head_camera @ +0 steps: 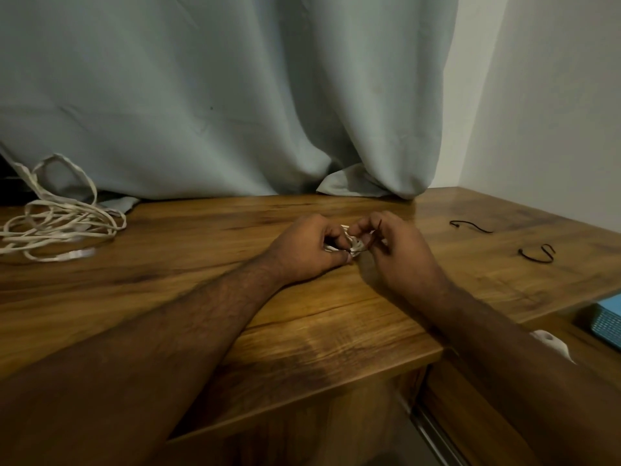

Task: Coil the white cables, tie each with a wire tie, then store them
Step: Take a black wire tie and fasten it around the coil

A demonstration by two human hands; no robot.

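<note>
White cable coil (pixel 353 243): your left hand (pixel 304 253) gripped it mid-table while your right hand (pixel 396 253) pinched the dark wire tie (pixel 373 237).

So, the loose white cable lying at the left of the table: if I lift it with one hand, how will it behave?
Probably floppy: the loose white cable lies in slack, uneven loops on the wooden table. It is untied, so its loops would likely droop and spread when lifted. It looks thin, so it is probably light, and one strand trailing up toward the curtain might drag.
</note>
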